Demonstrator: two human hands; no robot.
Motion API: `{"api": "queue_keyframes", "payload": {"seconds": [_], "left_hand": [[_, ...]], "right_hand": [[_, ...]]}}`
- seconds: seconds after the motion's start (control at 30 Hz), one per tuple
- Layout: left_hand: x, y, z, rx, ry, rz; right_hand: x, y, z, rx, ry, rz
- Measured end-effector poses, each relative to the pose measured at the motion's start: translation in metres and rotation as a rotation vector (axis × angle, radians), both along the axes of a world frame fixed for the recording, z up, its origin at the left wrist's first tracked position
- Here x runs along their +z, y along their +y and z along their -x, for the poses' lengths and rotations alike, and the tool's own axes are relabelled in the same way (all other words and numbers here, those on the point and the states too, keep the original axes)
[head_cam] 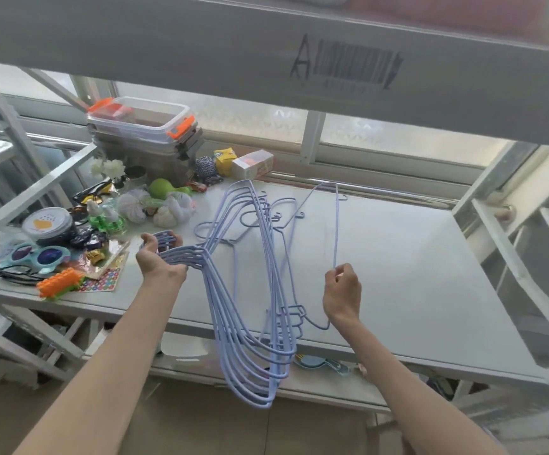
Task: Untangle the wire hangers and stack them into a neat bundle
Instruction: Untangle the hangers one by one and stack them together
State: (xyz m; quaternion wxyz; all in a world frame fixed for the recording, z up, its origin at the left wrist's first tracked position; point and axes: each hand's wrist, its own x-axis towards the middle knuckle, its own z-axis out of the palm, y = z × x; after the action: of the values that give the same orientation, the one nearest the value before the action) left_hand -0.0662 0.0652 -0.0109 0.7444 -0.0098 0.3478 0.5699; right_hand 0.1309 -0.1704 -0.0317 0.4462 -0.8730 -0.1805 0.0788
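The left hand's [159, 257] fingers [164, 239] curl shut around the hooks of a bundle of about six blue wire hangers [233, 323], which hangs at centre frame over the worktop's [398, 274] front edge. The right hand's [342, 290] fingers pinch one separate hanger [335, 224], right of centre. Two more seem to lie on the worktop behind.

Pale lilac-blue wire hangers [250, 323]; orange-latched clear box [141, 118]; green gourd [164, 188]; grey-white table [414, 274]
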Motion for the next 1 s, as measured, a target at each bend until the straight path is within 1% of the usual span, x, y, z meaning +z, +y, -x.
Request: {"api": "queue_keyframes", "payload": {"seconds": [0.17,0.37,0.67,0.8,1.0], "left_hand": [[-0.004,-0.019,-0.027,-0.069,-0.018,-0.004],[-0.006,-0.045,-0.061,-0.154,0.011,-0.008],[-0.006,-0.094,-0.104,-0.157,0.007,0.002],[-0.007,-0.118,-0.120,-0.145,0.030,-0.011],[-0.011,-0.159,-0.146,-0.117,0.015,-0.014]], "right_hand": [[0.001,-0.037,-0.025,-0.097,-0.025,-0.006],[-0.001,-0.081,-0.052,-0.237,-0.004,-0.014],[0.014,-0.137,-0.098,-0.341,-0.052,-0.020],[0.020,-0.158,-0.121,-0.316,-0.052,-0.050],[0.025,-0.170,-0.143,-0.184,-0.003,-0.158]]}}
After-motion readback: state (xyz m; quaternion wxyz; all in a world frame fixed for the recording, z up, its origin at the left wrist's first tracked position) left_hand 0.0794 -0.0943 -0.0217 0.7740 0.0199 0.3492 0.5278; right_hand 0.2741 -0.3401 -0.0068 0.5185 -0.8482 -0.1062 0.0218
